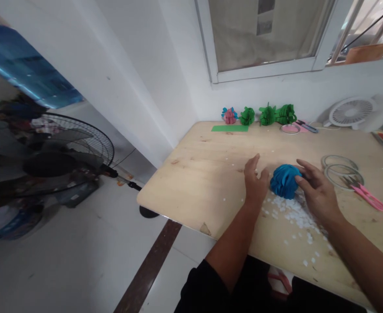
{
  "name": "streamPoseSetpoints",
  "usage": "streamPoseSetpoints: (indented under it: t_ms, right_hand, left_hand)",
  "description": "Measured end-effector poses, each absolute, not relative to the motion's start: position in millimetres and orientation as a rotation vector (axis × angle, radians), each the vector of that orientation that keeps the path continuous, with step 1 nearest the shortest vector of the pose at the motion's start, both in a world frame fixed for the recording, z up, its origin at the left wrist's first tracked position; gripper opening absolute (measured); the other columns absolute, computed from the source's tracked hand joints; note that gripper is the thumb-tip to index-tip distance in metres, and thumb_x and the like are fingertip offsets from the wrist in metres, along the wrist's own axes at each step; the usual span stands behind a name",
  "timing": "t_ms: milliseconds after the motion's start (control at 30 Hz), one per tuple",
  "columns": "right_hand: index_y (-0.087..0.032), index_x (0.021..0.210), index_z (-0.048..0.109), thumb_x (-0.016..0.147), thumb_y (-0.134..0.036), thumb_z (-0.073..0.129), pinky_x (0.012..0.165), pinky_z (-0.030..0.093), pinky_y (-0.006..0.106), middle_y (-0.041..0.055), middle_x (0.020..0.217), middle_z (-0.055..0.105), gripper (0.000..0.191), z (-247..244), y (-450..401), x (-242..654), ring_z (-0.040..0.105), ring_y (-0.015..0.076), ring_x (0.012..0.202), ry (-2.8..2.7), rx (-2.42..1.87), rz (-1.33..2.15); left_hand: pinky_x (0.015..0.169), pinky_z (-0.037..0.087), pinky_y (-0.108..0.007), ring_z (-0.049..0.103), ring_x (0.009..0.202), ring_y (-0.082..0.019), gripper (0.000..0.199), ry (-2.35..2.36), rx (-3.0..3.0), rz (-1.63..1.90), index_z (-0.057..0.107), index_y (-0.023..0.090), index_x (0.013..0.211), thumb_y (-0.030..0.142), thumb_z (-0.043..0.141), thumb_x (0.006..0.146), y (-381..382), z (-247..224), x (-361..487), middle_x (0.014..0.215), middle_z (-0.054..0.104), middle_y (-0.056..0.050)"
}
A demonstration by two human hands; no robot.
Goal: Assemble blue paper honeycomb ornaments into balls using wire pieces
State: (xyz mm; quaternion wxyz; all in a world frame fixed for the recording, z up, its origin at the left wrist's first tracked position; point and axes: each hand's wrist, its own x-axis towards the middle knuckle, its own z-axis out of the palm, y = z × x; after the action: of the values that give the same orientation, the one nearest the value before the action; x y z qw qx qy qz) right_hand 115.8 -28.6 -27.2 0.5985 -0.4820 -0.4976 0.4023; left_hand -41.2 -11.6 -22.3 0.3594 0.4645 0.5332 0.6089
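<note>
A blue ball of folded paper (285, 181) is on the wooden table, just above a scatter of small white paper bits (292, 211). My right hand (320, 193) grips the ball's right side, thumb in front and fingers curled behind. To the left of the ball, my left hand (256, 179) is held open, thumb and fingers apart, with a small gap between it and the paper. Pink-handled thread snips (369, 196) lie to the right of my right hand, by some wire-like rings (340, 169).
Along the wall stand green folded-paper figures (267, 115) and a pink and blue one (230, 115). A green paper strip (230, 128), a utility knife (307, 126) and a small white fan (353, 111) are at the table's back. A black floor fan (48, 161) stands left of the table (185, 182).
</note>
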Motion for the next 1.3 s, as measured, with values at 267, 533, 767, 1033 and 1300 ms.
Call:
streamPoseSetpoints:
  t_ms: [267,533,767,1033,1300]
  right_hand:
    - [-0.03,0.123,0.068,0.076,-0.039,0.077,0.085,0.058,0.041,0.0045,0.108,0.073,0.049,-23.0,-31.1,114.1,0.069,0.0239,0.098,-1.21,-1.151,0.855]
    - [-0.027,0.133,0.062,0.084,-0.037,0.068,0.103,0.049,0.051,0.0084,0.118,0.071,0.05,-22.6,-35.4,117.7,0.066,0.0282,0.11,-1.43,-1.218,0.634]
    - [-0.028,0.134,0.06,0.085,-0.04,0.067,0.102,0.049,0.052,0.009,0.118,0.071,0.051,-23.8,-34.6,117.1,0.066,0.0284,0.11,-1.472,-1.201,0.612]
    - [-0.028,0.133,0.06,0.081,-0.043,0.073,0.106,0.047,0.053,0.0096,0.123,0.07,0.055,-22.9,-31.5,118.3,0.066,0.0294,0.115,-1.407,-1.161,0.763]
    - [-0.03,0.134,0.06,0.087,-0.043,0.067,0.107,0.047,0.049,0.0076,0.127,0.07,0.049,-18.5,-35.1,119.4,0.063,0.0287,0.121,-1.433,-1.089,0.852]
  left_hand:
    - [0.083,0.056,-0.035,0.069,0.098,-0.021,0.026,1.149,1.341,1.406,0.073,0.02,0.107,0.021,0.065,0.083,-19.2,-22.5,-28.3,0.114,0.074,-0.01]
    - [0.076,0.054,-0.03,0.067,0.087,-0.017,0.027,1.159,1.434,1.446,0.071,0.021,0.107,0.022,0.07,0.08,-24.2,-22.5,-26.7,0.103,0.071,-0.007]
    - [0.074,0.053,-0.027,0.063,0.078,-0.013,0.02,1.095,1.426,1.42,0.074,0.02,0.099,0.02,0.072,0.08,-23.0,-21.3,-28.4,0.097,0.067,-0.005]
    - [0.072,0.053,-0.025,0.063,0.079,-0.013,0.018,1.127,1.4,1.439,0.073,0.02,0.096,0.014,0.068,0.08,-23.2,-20.4,-28.8,0.094,0.068,-0.005]
    - [0.078,0.054,-0.03,0.066,0.093,-0.018,0.021,1.147,1.444,1.424,0.072,0.02,0.1,0.016,0.068,0.08,-22.5,-21.8,-29.2,0.108,0.069,-0.008]
